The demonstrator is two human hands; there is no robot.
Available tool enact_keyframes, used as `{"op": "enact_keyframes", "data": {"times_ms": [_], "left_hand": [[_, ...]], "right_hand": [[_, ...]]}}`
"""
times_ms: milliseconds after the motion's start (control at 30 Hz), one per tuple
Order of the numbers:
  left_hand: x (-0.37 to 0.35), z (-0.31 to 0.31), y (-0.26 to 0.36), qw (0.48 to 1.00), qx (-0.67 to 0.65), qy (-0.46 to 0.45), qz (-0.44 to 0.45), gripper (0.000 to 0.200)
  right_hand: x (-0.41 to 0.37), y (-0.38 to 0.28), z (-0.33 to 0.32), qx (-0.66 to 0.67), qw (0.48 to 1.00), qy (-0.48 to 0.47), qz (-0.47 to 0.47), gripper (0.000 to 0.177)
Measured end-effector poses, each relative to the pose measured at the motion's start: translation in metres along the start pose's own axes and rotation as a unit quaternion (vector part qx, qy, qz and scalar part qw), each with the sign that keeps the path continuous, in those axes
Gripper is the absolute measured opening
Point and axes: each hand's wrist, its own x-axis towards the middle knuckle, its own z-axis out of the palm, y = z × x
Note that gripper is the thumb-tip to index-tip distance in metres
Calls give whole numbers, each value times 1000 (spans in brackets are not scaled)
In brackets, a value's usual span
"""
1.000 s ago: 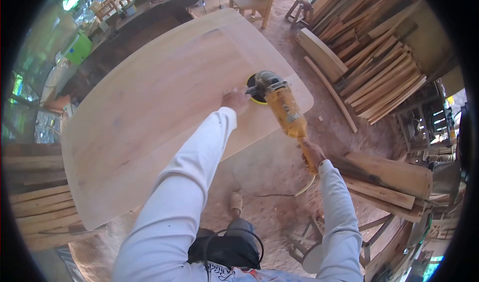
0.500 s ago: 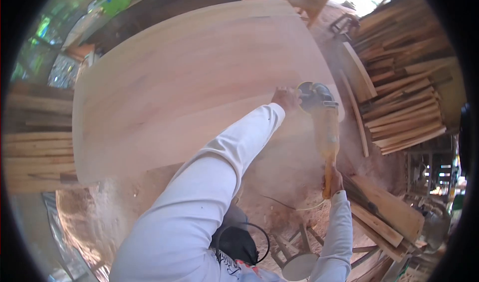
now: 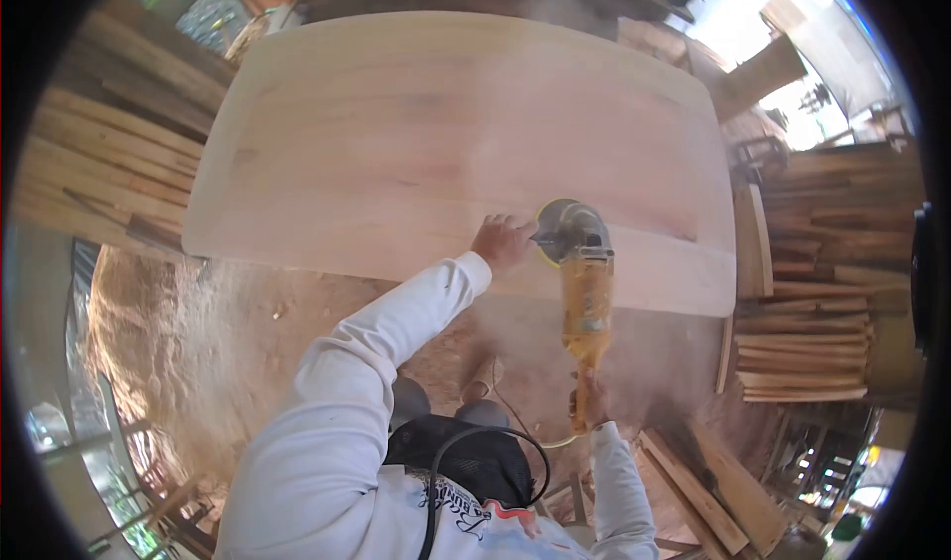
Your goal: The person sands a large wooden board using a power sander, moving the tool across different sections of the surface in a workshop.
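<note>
A yellow angle grinder with a round disc at its head rests over the near part of a wide, pale wooden panel. My left hand is closed around the side handle by the grinder's head. Farther back, my right hand wraps round the rear grip of the yellow body. The disc appears to lie against the panel's surface, with dust hazing the air about it. A cord trails from the grip's end toward my body.
Stacked boards stand to the right, and more planks lie at the left. Loose planks lean at the lower right, beside a stool partly hidden by my arm. Dusty ground shows below the panel's near edge.
My view has swung to the right. Both hands and the grinder have moved left and nearer across the panel, away from its right end. The grip on the grinder is unchanged.
</note>
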Motion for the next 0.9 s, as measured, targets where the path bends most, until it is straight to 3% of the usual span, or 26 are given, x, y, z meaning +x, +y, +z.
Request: {"op": "enact_keyframes", "data": {"times_ms": [400, 567, 700, 800, 900], "left_hand": [[-188, -155, -281, 986, 67, 55, -145, 36], [-278, -204, -398, 969, 64, 67, -227, 33], [-342, -241, -470, 961, 48, 70, -264, 35], [-383, -260, -515, 951, 55, 90, -289, 35], [-416, -278, -564, 939, 60, 114, -319, 35]], "right_hand": [[10, -11, 305, -115, 987, -114, -14, 54], [15, 0, 440, -235, 961, -144, -32, 52], [-26, -26, 548, -270, 945, -175, -62, 54], [-3, -6, 599, -269, 937, -215, -59, 53], [-24, -35, 665, -331, 912, -235, -62, 57]]}}
